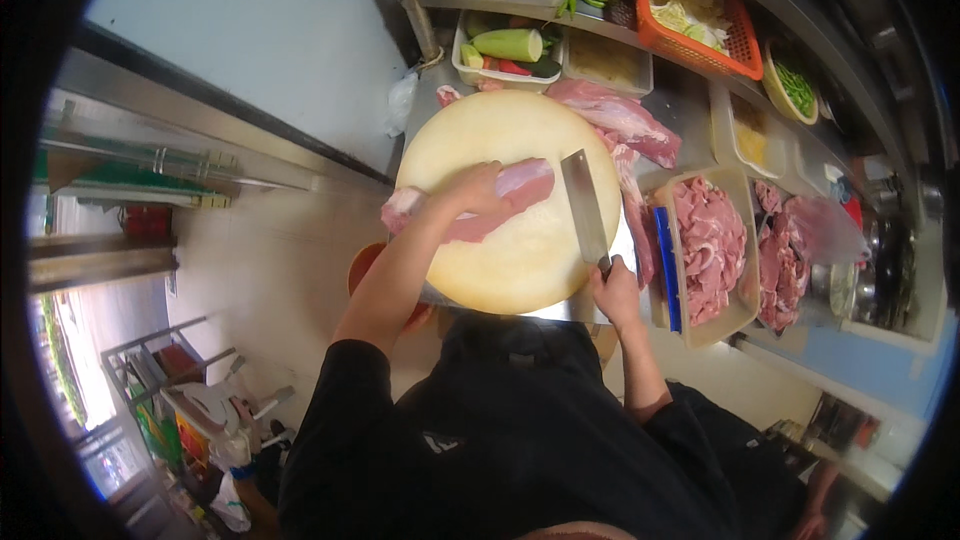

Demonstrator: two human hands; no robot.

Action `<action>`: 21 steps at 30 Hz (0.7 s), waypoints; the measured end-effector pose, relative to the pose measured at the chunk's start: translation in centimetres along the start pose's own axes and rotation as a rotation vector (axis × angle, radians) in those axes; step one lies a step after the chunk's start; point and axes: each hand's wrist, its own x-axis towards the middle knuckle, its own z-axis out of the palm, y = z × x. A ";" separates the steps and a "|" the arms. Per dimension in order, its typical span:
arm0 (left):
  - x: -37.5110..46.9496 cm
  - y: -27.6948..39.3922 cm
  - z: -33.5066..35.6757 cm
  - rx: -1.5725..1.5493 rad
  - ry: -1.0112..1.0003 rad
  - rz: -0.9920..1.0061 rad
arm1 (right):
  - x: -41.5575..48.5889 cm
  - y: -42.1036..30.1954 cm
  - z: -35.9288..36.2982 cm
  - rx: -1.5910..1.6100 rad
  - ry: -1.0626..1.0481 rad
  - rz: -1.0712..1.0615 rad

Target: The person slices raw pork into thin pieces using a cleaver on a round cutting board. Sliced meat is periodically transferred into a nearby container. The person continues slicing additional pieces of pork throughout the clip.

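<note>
A long piece of raw meat (528, 186) lies slantwise across a thick round chopping board (495, 127). My left hand (480, 189) rests over its middle and grips it, hiding part of the meat. To the right, my right hand (619, 291) is closed around the dark handle of a cleaver (583, 202). The broad metal blade points away from me over the right side of the board, apart from the meat. At the board's left edge is the meat's paler end (403, 208).
Larger raw cuts (622, 116) lie behind the board. A plastic tub of sliced meat (709, 251) stands to the right, beside more meat (781, 277). Vegetable containers (506, 52) and an orange basket (697, 15) line the back. Another person's hand (814, 521) shows at lower right.
</note>
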 end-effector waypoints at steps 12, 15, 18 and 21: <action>-2.2 2.6 -1.1 -0.219 0.478 -0.274 | 2.1 2.9 -1.0 0.259 -0.089 -0.004; -2.1 5.4 3.3 0.320 0.587 -0.249 | 1.8 2.9 -0.9 0.339 -0.097 0.029; -4.3 6.3 6.8 0.240 0.410 0.239 | 1.7 2.9 -0.7 0.371 -0.082 0.034; -6.8 4.1 7.0 0.391 0.571 0.108 | 1.8 2.9 -0.7 0.334 -0.092 0.057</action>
